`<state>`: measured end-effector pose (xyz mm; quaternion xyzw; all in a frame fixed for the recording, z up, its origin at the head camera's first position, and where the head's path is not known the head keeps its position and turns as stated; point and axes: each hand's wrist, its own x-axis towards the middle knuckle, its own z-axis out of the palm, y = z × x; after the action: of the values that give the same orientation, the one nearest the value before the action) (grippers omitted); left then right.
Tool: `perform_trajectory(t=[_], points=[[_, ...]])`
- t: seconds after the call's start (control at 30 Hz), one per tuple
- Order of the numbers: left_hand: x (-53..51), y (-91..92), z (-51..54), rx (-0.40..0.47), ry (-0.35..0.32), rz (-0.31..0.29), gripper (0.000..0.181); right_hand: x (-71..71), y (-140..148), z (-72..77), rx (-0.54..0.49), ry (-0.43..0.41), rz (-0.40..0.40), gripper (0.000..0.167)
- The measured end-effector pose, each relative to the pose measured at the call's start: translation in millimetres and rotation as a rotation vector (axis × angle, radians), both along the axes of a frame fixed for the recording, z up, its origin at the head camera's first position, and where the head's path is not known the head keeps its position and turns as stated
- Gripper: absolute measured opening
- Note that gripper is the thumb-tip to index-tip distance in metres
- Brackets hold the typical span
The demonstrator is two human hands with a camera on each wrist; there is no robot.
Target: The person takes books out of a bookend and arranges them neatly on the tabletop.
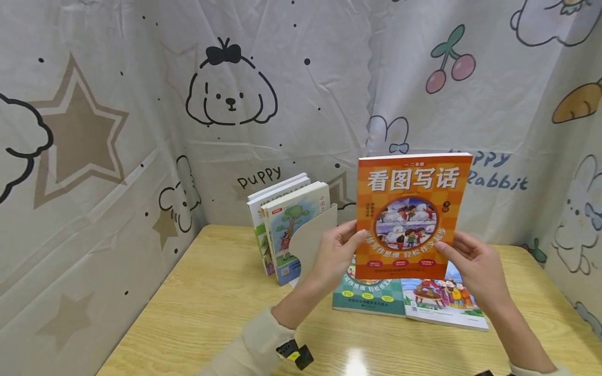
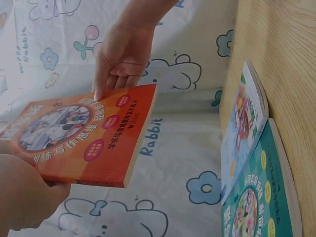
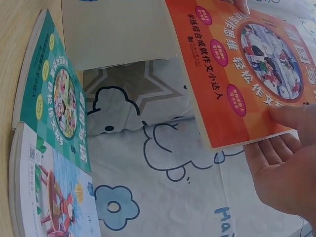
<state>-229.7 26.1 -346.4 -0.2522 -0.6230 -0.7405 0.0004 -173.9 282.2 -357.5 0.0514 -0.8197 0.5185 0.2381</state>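
Observation:
An orange book [image 1: 414, 177] with large white Chinese lettering and a round picture is held up above the table, its cover toward the head camera. My left hand [image 1: 335, 257] grips its left edge, thumb on the cover and fingers behind. Along the lower right edge my right hand [image 1: 479, 269] pinches it the same way; the right wrist view shows that thumb [image 3: 291, 117] on the cover. Beneath it lie a green book [image 1: 369, 298] of similar design and a white-edged book [image 1: 444, 308] with a colourful picture, side by side on the table.
Left of the lying books, a cream book holder [image 1: 320, 230] has several books [image 1: 293, 224] standing upright in it. The wooden table [image 1: 197, 303] meets a printed cloth curtain [image 1: 301, 104] at the back and on both sides.

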Motion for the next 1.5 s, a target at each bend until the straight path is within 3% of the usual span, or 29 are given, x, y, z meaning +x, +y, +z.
perform_trajectory(t=[0.23, 0.5, 0.63, 0.8, 1.0, 1.23, 1.5], points=[[-4.5, 7.6, -7.8, 0.012, -0.038, -0.007, 0.028, 0.3, 8, -9.2, -0.044, 0.014, 0.031, 0.042], [-8.5, 10.1, -11.8, -0.003, -0.048, -0.005, 0.030, 1.0, 16, -17.7, -0.074, -0.030, 0.052, 0.041], [-9.3, 10.7, -12.3, -0.027, -0.050, -0.020, 0.030, 2.0, 20, -21.9, -0.143, -0.041, 0.088, 0.039], [-13.0, 10.5, -13.7, -0.096, -0.009, -0.054, 0.035, 3.3, 26, -25.5, -0.271, -0.035, 0.143, 0.033], [-18.0, 11.3, -14.6, -0.198, -0.005, -0.101, 0.050, 4.2, 32, -27.2, -0.334, -0.018, 0.175, 0.029], [-21.3, 15.7, -23.2, -0.309, 0.009, -0.121, 0.028, 5.1, 42, -32.4, -0.458, -0.032, 0.201, 0.030], [-20.9, 29.4, -22.8, -0.428, 0.075, -0.060, 0.018, 4.8, 55, -34.9, -0.525, -0.024, 0.206, 0.030]])
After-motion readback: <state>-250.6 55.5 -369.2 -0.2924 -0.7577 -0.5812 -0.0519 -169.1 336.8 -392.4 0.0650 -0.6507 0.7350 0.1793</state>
